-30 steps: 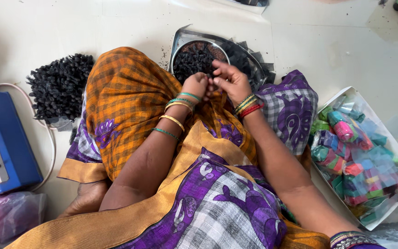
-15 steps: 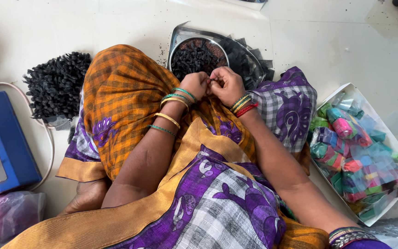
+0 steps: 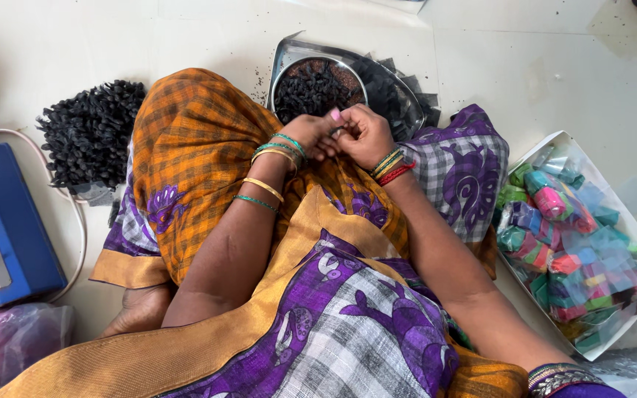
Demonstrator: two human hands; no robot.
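Hands: my left hand [image 3: 311,133] and right hand [image 3: 363,136] pinch one small dark piece together | done: finished heap [image 3: 90,133] on floor | left: steel bowl [image 3: 318,87] remains full

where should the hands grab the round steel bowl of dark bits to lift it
Probably by the bare near rim of the bowl, coming from above at its left side. The dark contents fill the middle, and the far right edge sits against the metal tray and dark wrappers.
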